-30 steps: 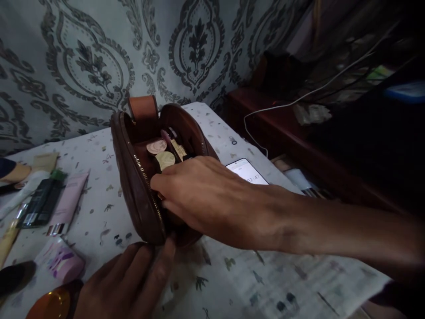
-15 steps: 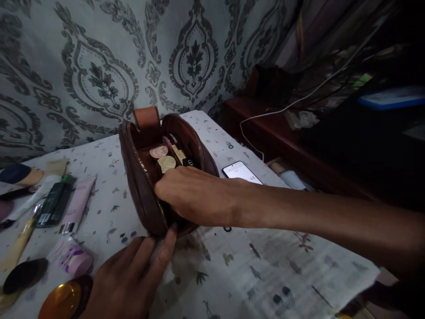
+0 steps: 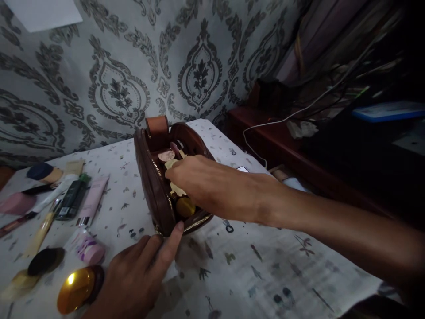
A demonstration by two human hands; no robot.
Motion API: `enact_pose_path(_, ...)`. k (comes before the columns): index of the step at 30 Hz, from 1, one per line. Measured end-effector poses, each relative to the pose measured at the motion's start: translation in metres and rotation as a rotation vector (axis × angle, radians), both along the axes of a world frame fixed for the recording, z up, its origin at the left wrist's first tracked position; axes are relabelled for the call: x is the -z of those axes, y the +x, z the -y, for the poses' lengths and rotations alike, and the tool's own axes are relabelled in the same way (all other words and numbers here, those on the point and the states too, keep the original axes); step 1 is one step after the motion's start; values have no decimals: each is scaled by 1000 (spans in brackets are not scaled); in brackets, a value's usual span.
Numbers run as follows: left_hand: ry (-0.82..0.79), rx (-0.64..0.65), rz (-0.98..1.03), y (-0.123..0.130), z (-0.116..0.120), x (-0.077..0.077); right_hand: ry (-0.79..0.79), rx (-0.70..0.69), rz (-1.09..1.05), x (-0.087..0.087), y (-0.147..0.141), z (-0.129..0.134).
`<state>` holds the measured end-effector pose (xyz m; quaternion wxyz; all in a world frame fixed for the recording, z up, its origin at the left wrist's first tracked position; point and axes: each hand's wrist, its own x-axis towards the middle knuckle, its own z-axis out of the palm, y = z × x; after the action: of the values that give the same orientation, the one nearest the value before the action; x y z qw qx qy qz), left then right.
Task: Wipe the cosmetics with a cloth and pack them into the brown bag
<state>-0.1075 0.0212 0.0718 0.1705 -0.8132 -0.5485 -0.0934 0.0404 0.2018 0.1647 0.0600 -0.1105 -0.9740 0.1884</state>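
A brown zippered bag stands unzipped on the patterned white cloth. Inside it lie a pink round item, a gold round item and other small items. My right hand reaches into the bag from the right, its fingers curled down over a pale item; the fingertips are hidden, so what they hold does not show. At the bag's near end, my left hand rests with its index finger stretched onto the rim and the other fingers bent beside it.
Left of the bag lie a pink tube, a dark green bottle, brushes, a purple-and-white tube and a shiny gold round item. A phone is mostly behind my right wrist. A white cable crosses the reddish-brown furniture.
My right hand has moved up from the bag's near part toward its middle, uncovering the gold round item inside. The view has shifted, and my right arm now covers most of the phone.
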Motion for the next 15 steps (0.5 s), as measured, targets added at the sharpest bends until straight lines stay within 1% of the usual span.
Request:
enact_pose_path(3,13,-5,45,0,10,-2,30,93,-88,-6,7,10)
enact_pose_path(5,43,-3,91,-1,18,-3,57,128,-201,-3,12,21)
enact_pose_path(7,68,-23,125,-3,26,-2,75,113,-331,6,17,34)
enact_pose_path(9,78,-46,142,-5,34,0,70,72,-437,18,21,47)
enact_pose_path(12,65,-56,164,-9,46,3,-10,44,-532,38,21,66)
enact_pose_path(15,63,-74,193,-17,58,5,-110,40,-548,52,17,83)
